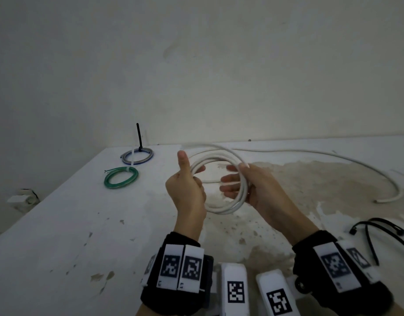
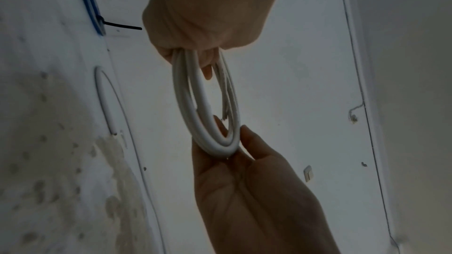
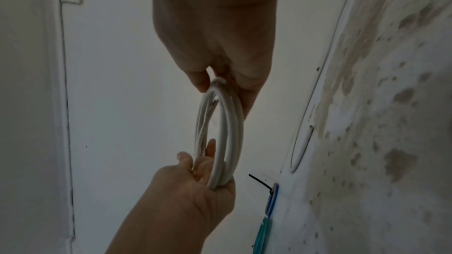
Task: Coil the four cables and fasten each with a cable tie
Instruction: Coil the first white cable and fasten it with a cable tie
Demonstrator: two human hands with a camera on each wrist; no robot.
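Surface: white table (image 1: 59,224), paint worn through in brown patches toward the right; pale wall behind.
White cable coil (image 1: 221,179): several loops, held upright above the table between both hands; its free tail (image 1: 333,156) runs off along the far edge and curves back to an end at right.
Left hand (image 1: 187,192): fingers curled round the coil's left side, thumb pointing up.
Right hand (image 1: 249,188): thumb and fingers pinch the coil's right side, fingers reaching through the loop.
Blue coil (image 1: 137,156): flat on the far left of the table, bound with a black cable tie (image 1: 139,137) standing upright.
Green coil (image 1: 121,177): flat, just in front of the blue coil, bound with a white tie.
Loose black cable ties (image 1: 379,233): lying at the right edge of the table.
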